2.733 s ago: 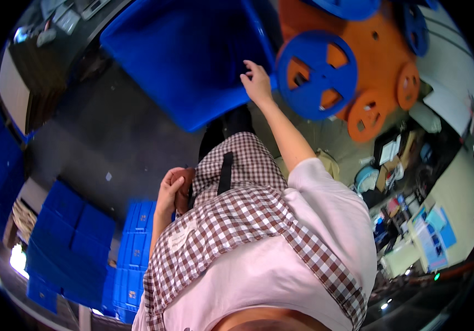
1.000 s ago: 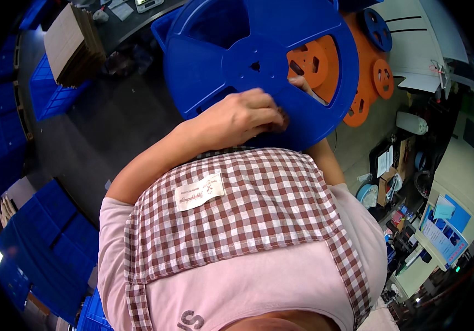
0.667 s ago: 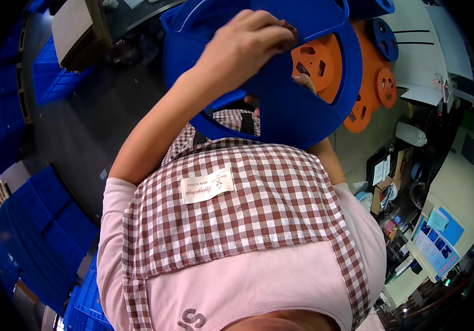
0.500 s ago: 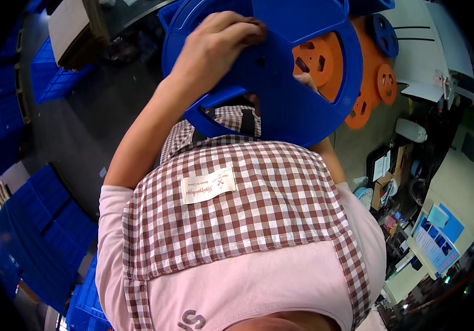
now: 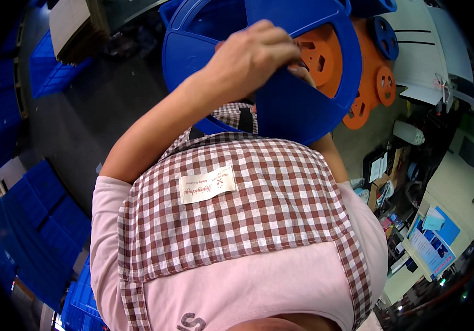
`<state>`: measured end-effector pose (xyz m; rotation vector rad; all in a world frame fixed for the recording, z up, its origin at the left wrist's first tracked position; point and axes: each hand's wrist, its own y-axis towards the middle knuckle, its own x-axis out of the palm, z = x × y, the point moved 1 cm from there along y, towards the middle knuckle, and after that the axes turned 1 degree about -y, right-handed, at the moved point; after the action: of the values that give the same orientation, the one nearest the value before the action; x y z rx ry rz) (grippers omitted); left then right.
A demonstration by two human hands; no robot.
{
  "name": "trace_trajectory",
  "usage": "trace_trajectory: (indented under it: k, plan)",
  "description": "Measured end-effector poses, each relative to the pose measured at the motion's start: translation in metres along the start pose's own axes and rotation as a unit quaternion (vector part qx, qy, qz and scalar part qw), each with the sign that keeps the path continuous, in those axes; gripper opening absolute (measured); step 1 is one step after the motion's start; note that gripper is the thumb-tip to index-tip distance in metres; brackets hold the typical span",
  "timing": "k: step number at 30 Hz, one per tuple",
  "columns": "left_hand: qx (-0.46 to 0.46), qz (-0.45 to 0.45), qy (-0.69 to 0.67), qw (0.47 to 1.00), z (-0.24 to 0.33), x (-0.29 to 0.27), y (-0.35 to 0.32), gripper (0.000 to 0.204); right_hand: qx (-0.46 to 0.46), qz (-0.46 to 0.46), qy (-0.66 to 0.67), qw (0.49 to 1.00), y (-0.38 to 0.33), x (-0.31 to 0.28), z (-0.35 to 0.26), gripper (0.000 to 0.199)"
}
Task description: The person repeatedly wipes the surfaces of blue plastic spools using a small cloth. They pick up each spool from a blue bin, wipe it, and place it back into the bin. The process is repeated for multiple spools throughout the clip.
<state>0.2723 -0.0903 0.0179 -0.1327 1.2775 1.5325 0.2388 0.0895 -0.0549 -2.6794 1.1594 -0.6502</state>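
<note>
A blue plastic reel [image 5: 297,110] with wedge-shaped openings in its round face is tilted in front of my chest. Over its middle is my left hand [image 5: 256,55], its fingers curled together close to the right-hand opening. What those fingers hold, if anything, I cannot make out. Through that opening shows part of my right hand [image 5: 303,76], its thumb at the edge of the solid wedge. The rest of that hand is hidden behind the reel, which it seems to grip. The two hands' fingertips are close together.
Orange reels [image 5: 356,113] and a small blue disc [image 5: 384,37] are beyond, at the right. Stacked cardboard [image 5: 77,27] stands at the upper left beside a blue crate [image 5: 55,69]. More blue crates [image 5: 44,204] line the left. A cluttered bench [image 5: 408,287] is at the lower right.
My left hand has swung right and slightly down across the reel's face, toward my right hand. The left wedge of the reel is now more exposed. My right hand stays at the opening.
</note>
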Motion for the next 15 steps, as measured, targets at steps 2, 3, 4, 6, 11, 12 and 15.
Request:
trace_trajectory:
  k: [2,3,4,6,11,12,15]
  plan:
    - [0.000,-0.041,-0.033,0.999,0.019,0.005,-0.010,0.018,-0.143,-0.046,-0.002,0.989,0.007,-0.023,0.022,0.032]
    - [-0.007,-0.072,-0.050,0.996,0.026,0.003,-0.017,0.019,-0.135,-0.092,0.074,0.984,0.008,-0.027,0.021,0.031]
    - [-0.014,-0.102,-0.067,0.992,0.031,0.001,-0.024,0.020,-0.121,-0.137,0.147,0.972,0.008,-0.031,0.020,0.031]
    - [-0.025,-0.118,-0.092,0.988,0.041,-0.006,-0.036,0.021,0.017,-0.151,0.282,0.947,0.007,-0.027,0.009,0.031]
    - [-0.065,-0.080,0.028,0.994,0.024,-0.029,-0.058,0.023,0.023,-0.050,0.187,0.981,-0.004,-0.014,0.004,0.046]
    - [-0.087,-0.071,0.074,0.991,0.013,-0.038,-0.062,0.025,0.092,-0.089,0.264,0.956,-0.006,0.003,-0.018,0.051]
    - [-0.170,0.000,0.119,0.978,-0.025,-0.062,-0.071,0.027,0.146,-0.179,0.378,0.896,-0.001,0.005,-0.019,0.063]
